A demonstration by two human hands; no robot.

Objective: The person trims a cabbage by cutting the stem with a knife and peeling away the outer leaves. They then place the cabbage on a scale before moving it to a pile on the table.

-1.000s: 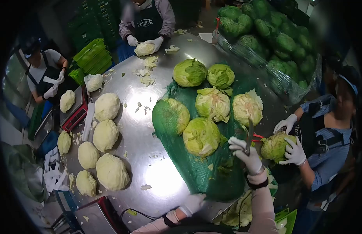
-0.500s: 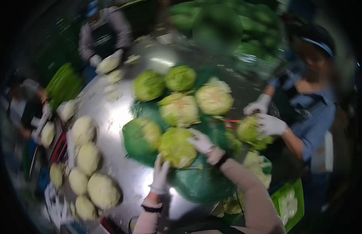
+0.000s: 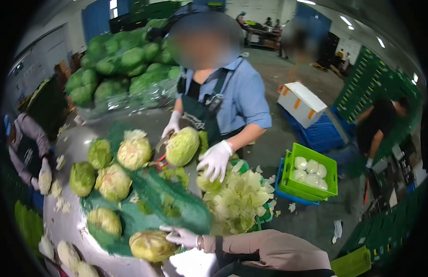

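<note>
My right hand (image 3: pixel 184 237), in a white glove, reaches in from the lower right with its fingers stretched out. The fingertips rest on the right side of a yellow-green cabbage (image 3: pixel 151 245) near the front of the metal table. My left hand is out of sight. Beneath and behind this cabbage spreads a green mesh net (image 3: pixel 179 203). A half-netted cabbage (image 3: pixel 104 222) lies just to the left. Farther back sit a trimmed-looking cabbage (image 3: pixel 113 182), another pale cabbage (image 3: pixel 134 152) and two greener cabbages (image 3: pixel 99 153).
Across the table a gloved co-worker (image 3: pixel 244 99) holds a cabbage (image 3: pixel 182 147) beside a heap of loose leaves (image 3: pixel 239 198). Another person (image 3: pixel 31 152) works at the left. A lime-green crate (image 3: pixel 331 177) with wrapped white heads stands right. Netted cabbages (image 3: pixel 126 60) are piled behind.
My view has swung to the right and up, bringing the crates and floor into sight. My left hand has left the view; my right hand still touches a cabbage.
</note>
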